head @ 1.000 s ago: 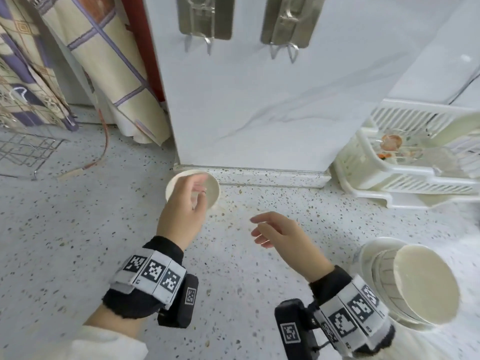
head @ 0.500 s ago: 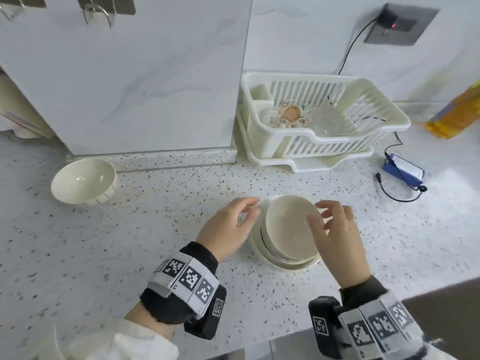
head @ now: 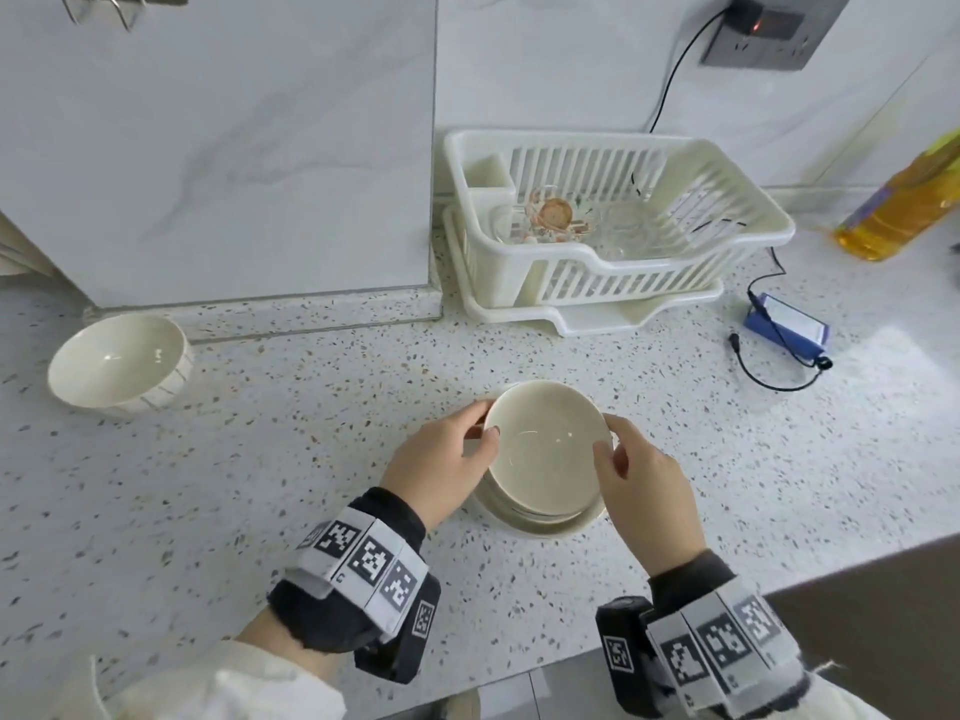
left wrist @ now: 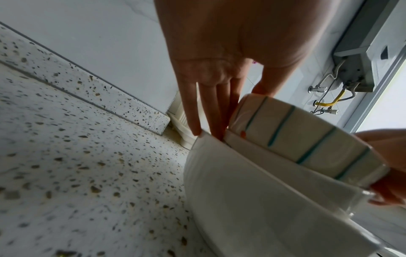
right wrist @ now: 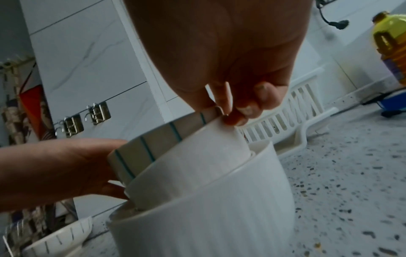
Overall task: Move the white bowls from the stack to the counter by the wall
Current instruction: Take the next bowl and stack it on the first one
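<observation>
Both hands grasp the top bowl (head: 545, 449) of the stack (head: 540, 517): left hand (head: 441, 465) thumb over the rim, fingers (left wrist: 211, 111) down its outside; right hand (head: 644, 491) pinching the opposite rim. Bowl tilted, partly nested. Another bowl (head: 118, 362) sits well left of the fingers, by the wall (head: 218, 148).

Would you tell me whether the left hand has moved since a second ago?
Yes: the left hand left the bowl by the wall and now grips the top bowl of the stack.
</observation>
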Available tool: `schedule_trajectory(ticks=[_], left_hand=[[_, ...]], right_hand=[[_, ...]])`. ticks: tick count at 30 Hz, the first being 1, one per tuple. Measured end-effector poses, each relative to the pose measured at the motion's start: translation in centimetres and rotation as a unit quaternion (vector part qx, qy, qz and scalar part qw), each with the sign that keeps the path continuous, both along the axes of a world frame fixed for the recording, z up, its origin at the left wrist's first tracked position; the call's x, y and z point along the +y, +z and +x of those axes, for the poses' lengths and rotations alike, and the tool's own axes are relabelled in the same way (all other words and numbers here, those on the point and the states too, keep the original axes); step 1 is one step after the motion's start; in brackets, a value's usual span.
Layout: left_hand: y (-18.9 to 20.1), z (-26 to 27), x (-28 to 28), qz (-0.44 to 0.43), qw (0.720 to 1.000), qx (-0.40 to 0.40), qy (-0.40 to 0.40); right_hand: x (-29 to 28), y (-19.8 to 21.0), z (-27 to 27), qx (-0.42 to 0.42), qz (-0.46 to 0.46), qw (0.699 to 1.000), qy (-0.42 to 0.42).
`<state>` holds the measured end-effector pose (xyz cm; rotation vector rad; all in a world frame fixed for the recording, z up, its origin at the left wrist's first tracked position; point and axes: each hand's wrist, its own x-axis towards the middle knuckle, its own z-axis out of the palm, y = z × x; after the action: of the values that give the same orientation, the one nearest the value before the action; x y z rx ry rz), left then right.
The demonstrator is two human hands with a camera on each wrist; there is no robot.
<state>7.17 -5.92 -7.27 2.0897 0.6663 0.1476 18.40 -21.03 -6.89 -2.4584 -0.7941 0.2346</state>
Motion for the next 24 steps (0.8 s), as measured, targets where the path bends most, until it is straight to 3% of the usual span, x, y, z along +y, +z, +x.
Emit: schedule_trajectory(ticks=[7,19,24], left_hand=[[0.3,0.4,0.0,0.085,0.996,0.029,-0.002],[3.1,-0.9,3.7,0.010,0.998,-0.058,0.006],[4.0,-3.9,7.9,0.003,0.992,-0.095,0.078]], right_hand=[[0.4,0.5,-0.4,-0.033,-0.050,0.998,0.000],[3.3,4.1,-2.7,-0.059,0.015,0.998,-0.033],[8.2,5.6,-5.4,-0.041,0.052,0.998,0.004]])
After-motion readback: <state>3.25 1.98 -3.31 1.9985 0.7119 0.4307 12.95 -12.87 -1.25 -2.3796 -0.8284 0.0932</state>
